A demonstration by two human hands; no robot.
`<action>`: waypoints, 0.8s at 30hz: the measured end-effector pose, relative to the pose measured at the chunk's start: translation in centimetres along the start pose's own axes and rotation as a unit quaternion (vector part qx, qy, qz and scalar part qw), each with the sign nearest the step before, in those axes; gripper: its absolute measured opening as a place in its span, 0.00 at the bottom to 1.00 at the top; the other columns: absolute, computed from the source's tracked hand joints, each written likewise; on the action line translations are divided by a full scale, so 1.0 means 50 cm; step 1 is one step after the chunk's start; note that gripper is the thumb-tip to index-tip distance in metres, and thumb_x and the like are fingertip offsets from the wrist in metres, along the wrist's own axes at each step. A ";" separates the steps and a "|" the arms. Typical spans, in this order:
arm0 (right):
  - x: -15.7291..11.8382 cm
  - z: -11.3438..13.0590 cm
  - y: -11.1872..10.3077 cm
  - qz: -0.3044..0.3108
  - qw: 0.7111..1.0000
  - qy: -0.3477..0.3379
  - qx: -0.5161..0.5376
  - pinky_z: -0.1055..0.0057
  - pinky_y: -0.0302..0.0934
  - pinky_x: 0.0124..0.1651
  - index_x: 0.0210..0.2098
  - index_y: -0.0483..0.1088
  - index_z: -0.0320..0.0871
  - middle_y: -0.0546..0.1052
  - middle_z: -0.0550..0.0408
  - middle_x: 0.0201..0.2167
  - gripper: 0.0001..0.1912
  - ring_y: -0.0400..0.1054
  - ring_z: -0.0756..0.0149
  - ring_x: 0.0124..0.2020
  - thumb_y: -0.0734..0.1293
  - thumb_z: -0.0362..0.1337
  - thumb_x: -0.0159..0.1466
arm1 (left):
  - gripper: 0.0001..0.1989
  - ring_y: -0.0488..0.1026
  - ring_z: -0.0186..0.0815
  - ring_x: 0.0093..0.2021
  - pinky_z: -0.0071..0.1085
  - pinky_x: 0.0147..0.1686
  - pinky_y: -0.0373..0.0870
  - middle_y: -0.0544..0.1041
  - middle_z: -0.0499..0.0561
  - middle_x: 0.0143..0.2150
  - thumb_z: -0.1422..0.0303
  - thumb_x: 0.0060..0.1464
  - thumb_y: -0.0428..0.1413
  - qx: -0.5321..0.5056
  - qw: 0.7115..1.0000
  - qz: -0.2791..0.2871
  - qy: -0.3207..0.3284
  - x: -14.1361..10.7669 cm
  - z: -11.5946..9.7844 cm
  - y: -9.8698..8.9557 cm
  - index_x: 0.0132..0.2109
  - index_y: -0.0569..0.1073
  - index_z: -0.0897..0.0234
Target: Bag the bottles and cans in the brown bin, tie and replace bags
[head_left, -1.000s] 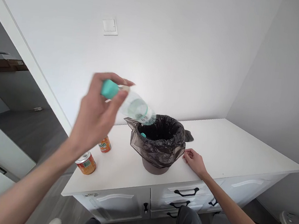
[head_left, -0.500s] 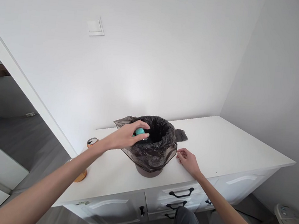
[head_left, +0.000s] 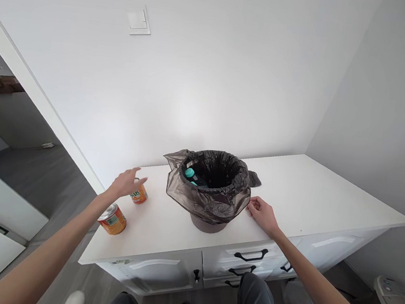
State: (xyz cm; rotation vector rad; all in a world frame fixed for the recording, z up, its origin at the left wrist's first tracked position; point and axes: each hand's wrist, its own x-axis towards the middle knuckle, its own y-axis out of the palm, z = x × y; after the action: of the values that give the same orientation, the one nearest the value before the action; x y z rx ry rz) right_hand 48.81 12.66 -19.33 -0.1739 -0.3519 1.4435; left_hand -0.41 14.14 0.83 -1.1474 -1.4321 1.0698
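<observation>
A round bin (head_left: pixel 208 225) lined with a dark, see-through bag (head_left: pixel 206 203) stands on the white cabinet top. Inside its left part rests a bottle with a teal cap (head_left: pixel 189 172), and a second bit of teal shows just below. My left hand (head_left: pixel 126 182), thumb and fingers apart, is over the top of an orange can (head_left: pixel 139 194) at the left. A second orange can (head_left: pixel 113 220) stands nearer the front edge, beside my left wrist. My right hand (head_left: pixel 261 215) is at the right edge of the bag, fingers curled with their tips against it; what they pinch is too small to tell.
The cabinet top (head_left: pixel 314 194) runs right to the grey wall. Drawers with black handles (head_left: pixel 251 255) are below its front edge. A light switch (head_left: pixel 139 20) is on the wall, a doorway at left, a pale appliance (head_left: pixel 395 301) at lower right.
My left hand has let go of the teal-capped bottle, which now lies in the bin, and has moved left to the can. The view has shifted slightly. My right hand stays beside the bag.
</observation>
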 end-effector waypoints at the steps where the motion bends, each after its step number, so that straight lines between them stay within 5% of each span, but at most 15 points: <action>1: 0.000 -0.001 0.001 -0.001 1.000 0.001 -0.004 0.65 0.67 0.37 0.39 0.71 0.48 0.80 0.58 0.29 0.09 0.72 0.63 0.25 0.63 0.43 0.62 | 0.40 0.73 0.60 0.61 0.49 0.56 0.70 0.75 0.70 0.61 0.44 0.57 0.49 0.006 1.000 0.014 -0.008 -0.003 0.015 0.013 0.66 0.66 0.68; 8: 0.005 -0.019 0.008 -0.005 1.000 -0.011 -0.016 0.65 0.67 0.36 0.39 0.71 0.48 0.80 0.58 0.29 0.11 0.71 0.64 0.25 0.63 0.45 0.62 | 0.31 0.77 0.57 0.54 0.46 0.48 0.74 0.75 0.66 0.60 0.51 0.54 0.53 0.012 0.998 0.051 -0.029 -0.021 0.066 0.068 0.62 0.69 0.60; 11: 0.003 -0.017 0.009 -0.005 1.000 -0.012 -0.018 0.66 0.67 0.36 0.40 0.71 0.48 0.80 0.58 0.29 0.11 0.71 0.64 0.25 0.63 0.44 0.62 | 0.29 0.76 0.54 0.54 0.46 0.50 0.73 0.75 0.64 0.58 0.52 0.58 0.52 0.003 1.000 0.018 -0.020 -0.020 0.066 0.035 0.63 0.67 0.59; 13: 0.002 -0.017 0.009 -0.005 1.000 -0.013 -0.022 0.66 0.67 0.35 0.40 0.71 0.47 0.80 0.58 0.28 0.11 0.71 0.64 0.25 0.63 0.44 0.62 | 0.31 0.74 0.53 0.58 0.45 0.54 0.72 0.73 0.64 0.60 0.50 0.61 0.52 -0.024 0.998 -0.057 0.003 -0.026 0.044 -0.021 0.65 0.64 0.61; 16: 0.006 -0.024 0.010 -0.006 1.000 -0.014 -0.019 0.65 0.67 0.35 0.40 0.71 0.47 0.80 0.57 0.28 0.11 0.71 0.63 0.25 0.64 0.45 0.62 | 0.34 0.75 0.49 0.56 0.43 0.52 0.76 0.71 0.62 0.63 0.49 0.61 0.55 -0.145 0.962 -0.222 0.065 -0.054 -0.036 -0.134 0.68 0.61 0.59; 18: 0.010 -0.035 0.009 -0.005 1.000 -0.014 -0.011 0.65 0.67 0.35 0.40 0.72 0.47 0.80 0.56 0.29 0.11 0.72 0.63 0.25 0.64 0.45 0.62 | 0.31 0.77 0.46 0.54 0.41 0.49 0.78 0.71 0.60 0.63 0.49 0.63 0.55 -0.219 0.938 -0.247 0.103 -0.085 -0.118 -0.197 0.67 0.61 0.55; 21: 0.014 -0.050 0.008 -0.005 1.000 -0.011 0.000 0.65 0.68 0.35 0.41 0.72 0.47 0.81 0.56 0.30 0.11 0.72 0.63 0.26 0.64 0.45 0.62 | 0.27 0.78 0.43 0.52 0.40 0.48 0.79 0.73 0.57 0.61 0.50 0.62 0.56 -0.259 0.924 -0.209 0.186 -0.129 -0.249 -0.237 0.63 0.65 0.55; 24: 0.015 -0.056 0.007 -0.007 1.000 -0.008 0.016 0.66 0.68 0.36 0.41 0.72 0.47 0.81 0.56 0.30 0.11 0.72 0.64 0.26 0.64 0.45 0.64 | 0.25 0.78 0.43 0.52 0.41 0.51 0.78 0.76 0.56 0.58 0.52 0.61 0.58 -0.257 0.919 -0.133 0.267 -0.150 -0.354 -0.219 0.60 0.67 0.58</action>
State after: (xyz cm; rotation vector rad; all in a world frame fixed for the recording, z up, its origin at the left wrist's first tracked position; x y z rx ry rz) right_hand 49.48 13.71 -21.97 -0.1347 -0.3419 1.4374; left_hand 16.31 5.95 12.80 -1.4197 -1.3938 0.1477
